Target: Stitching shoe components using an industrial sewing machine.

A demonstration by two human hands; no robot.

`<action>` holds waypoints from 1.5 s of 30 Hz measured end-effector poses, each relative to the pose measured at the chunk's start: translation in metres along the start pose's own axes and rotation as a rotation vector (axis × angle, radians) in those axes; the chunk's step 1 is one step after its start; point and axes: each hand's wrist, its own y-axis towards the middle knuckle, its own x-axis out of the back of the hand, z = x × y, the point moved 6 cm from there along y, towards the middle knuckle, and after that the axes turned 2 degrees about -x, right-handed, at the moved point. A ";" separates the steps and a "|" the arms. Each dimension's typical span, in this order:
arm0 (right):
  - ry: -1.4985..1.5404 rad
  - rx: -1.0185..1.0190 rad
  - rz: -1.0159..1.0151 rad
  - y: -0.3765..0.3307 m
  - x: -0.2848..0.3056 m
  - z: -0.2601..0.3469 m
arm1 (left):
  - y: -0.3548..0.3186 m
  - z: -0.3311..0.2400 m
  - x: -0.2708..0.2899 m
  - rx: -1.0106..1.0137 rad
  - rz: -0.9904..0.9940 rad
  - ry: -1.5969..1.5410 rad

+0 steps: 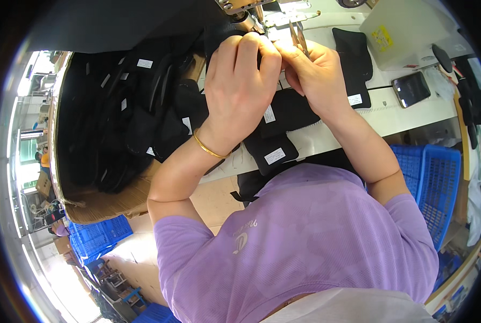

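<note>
Both of my hands meet just below the needle area of a sewing machine [240, 6]. My left hand [242, 81] has its fingers bent and pressed together at the tips; whatever they pinch is hidden. Small scissors [301, 40] stick up out of my right hand [321, 75], blades pointing away from me. The thumb and forefinger of that hand come together close to the left fingertips. Under and beside my hands lie black fabric pieces [294, 110] with white labels [274, 156]. A further black piece [353, 51] rests right of my right hand.
On the left, a cardboard box [103, 210] is heaped with black labelled pieces [160, 107]. A dark phone [411, 89] lies at the table's right, near a pale machine housing [407, 32]. Blue crates [439, 188] stand at lower right, another blue crate [98, 237] at lower left.
</note>
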 end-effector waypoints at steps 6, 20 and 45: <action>-0.012 0.000 -0.011 -0.001 0.001 0.001 | 0.000 0.001 0.001 -0.001 0.009 -0.024; -0.046 0.012 0.006 0.002 0.002 -0.004 | 0.000 0.002 -0.001 -0.003 -0.006 -0.037; -0.719 0.478 0.141 -0.030 0.008 0.005 | -0.063 0.085 -0.005 1.148 0.652 -1.299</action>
